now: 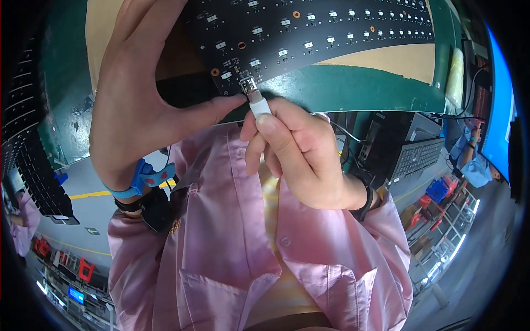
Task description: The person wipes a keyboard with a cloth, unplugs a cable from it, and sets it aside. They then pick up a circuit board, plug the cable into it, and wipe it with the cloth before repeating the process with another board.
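Note:
A long black circuit board [314,33] with rows of small white components lies across the bench in front of me. My left hand [138,94] spans its left end, its thumb tip against the near corner and its fingers running up past the left edge; the fingertips are out of view. Between the thumb and fingers of my right hand [301,149] is a white USB plug [260,107]. The plug's metal end meets a small metal socket [248,84] on the board's near edge. Part of that metal still shows, so how deep it sits I cannot tell.
Brown cardboard [386,60] lies under the board on a green bench top [353,91]. A black computer case [381,135] and a keyboard [417,157] are below the bench's right side. Dark slotted racks [41,176] stand left. Another person [472,157] is at far right.

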Demonstrator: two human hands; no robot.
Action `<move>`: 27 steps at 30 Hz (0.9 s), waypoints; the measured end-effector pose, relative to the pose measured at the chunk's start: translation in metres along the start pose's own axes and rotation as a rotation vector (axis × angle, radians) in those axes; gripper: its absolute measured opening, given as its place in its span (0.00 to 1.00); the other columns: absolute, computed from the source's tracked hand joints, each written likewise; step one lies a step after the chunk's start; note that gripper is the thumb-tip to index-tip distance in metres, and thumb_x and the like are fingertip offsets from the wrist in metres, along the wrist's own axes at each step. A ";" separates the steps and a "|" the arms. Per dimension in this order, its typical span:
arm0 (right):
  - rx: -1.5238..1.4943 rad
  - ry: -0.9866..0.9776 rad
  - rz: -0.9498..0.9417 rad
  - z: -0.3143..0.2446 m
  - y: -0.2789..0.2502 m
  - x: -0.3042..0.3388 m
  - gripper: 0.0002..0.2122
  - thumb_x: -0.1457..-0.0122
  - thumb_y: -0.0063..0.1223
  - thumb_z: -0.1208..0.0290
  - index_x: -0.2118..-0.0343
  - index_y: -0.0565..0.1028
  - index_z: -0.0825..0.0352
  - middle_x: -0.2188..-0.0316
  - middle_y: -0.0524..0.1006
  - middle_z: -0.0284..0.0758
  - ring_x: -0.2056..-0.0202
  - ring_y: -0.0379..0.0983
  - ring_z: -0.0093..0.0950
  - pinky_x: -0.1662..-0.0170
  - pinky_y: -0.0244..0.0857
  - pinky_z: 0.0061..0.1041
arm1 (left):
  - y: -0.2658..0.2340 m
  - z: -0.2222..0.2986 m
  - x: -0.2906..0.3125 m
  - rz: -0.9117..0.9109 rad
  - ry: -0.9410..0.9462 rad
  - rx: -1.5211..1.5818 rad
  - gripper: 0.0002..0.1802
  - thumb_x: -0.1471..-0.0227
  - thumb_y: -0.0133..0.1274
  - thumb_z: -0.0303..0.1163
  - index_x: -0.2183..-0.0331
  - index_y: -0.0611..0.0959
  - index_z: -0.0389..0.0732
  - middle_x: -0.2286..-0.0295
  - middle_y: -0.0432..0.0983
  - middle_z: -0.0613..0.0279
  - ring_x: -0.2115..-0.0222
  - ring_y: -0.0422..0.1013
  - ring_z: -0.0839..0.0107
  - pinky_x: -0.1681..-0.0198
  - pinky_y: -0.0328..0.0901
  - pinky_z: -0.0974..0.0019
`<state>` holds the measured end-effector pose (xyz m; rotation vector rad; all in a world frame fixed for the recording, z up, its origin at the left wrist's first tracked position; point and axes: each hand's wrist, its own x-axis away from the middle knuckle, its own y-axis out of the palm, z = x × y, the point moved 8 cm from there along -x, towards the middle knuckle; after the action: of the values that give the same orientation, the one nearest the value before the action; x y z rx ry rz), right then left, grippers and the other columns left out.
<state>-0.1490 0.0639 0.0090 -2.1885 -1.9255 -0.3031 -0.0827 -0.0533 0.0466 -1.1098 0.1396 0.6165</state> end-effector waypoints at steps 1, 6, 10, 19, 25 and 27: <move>-0.002 0.003 0.000 0.000 0.000 0.000 0.11 0.36 0.31 0.74 0.70 0.68 0.72 0.85 0.73 0.32 0.89 0.57 0.12 0.84 0.51 0.11 | 0.000 0.000 0.000 -0.019 -0.006 -0.015 0.54 0.76 0.69 0.38 0.49 0.62 0.25 0.53 0.62 0.40 0.51 0.61 0.50 0.48 0.56 0.59; -0.032 0.028 0.004 0.001 0.001 0.001 0.11 0.36 0.31 0.74 0.70 0.68 0.72 0.86 0.73 0.32 0.88 0.58 0.12 0.84 0.51 0.11 | -0.003 0.009 -0.005 -0.026 -0.015 -0.010 0.54 0.76 0.69 0.38 0.49 0.62 0.25 0.54 0.63 0.39 0.51 0.62 0.50 0.48 0.56 0.59; -0.026 0.040 0.000 0.002 0.002 0.001 0.11 0.36 0.31 0.74 0.70 0.68 0.72 0.86 0.73 0.32 0.88 0.58 0.12 0.83 0.51 0.11 | -0.001 0.000 -0.006 -0.078 -0.036 -0.003 0.54 0.77 0.69 0.38 0.49 0.63 0.25 0.54 0.63 0.39 0.52 0.62 0.50 0.48 0.56 0.59; -0.077 0.078 0.017 0.002 0.002 0.000 0.12 0.36 0.30 0.73 0.71 0.68 0.72 0.87 0.72 0.31 0.89 0.56 0.11 0.84 0.51 0.11 | -0.001 -0.001 0.003 -0.011 0.073 -0.072 0.53 0.78 0.69 0.37 0.49 0.63 0.25 0.55 0.63 0.41 0.53 0.63 0.51 0.49 0.57 0.59; -0.109 0.066 0.047 -0.002 0.001 -0.001 0.13 0.36 0.31 0.73 0.72 0.68 0.73 0.91 0.67 0.29 0.90 0.55 0.11 0.84 0.50 0.11 | -0.002 0.002 -0.008 -0.024 0.063 -0.078 0.53 0.78 0.69 0.37 0.49 0.63 0.25 0.55 0.64 0.42 0.54 0.64 0.52 0.51 0.58 0.59; -0.148 0.050 0.065 -0.003 0.002 -0.002 0.13 0.36 0.31 0.73 0.72 0.68 0.74 0.92 0.65 0.28 0.90 0.54 0.11 0.85 0.50 0.12 | -0.004 0.006 -0.006 0.023 0.059 -0.043 0.53 0.78 0.69 0.36 0.49 0.63 0.25 0.55 0.64 0.42 0.54 0.64 0.52 0.51 0.58 0.60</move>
<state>-0.1468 0.0610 0.0109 -2.3069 -1.8556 -0.4989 -0.0870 -0.0514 0.0552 -1.1700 0.1907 0.6100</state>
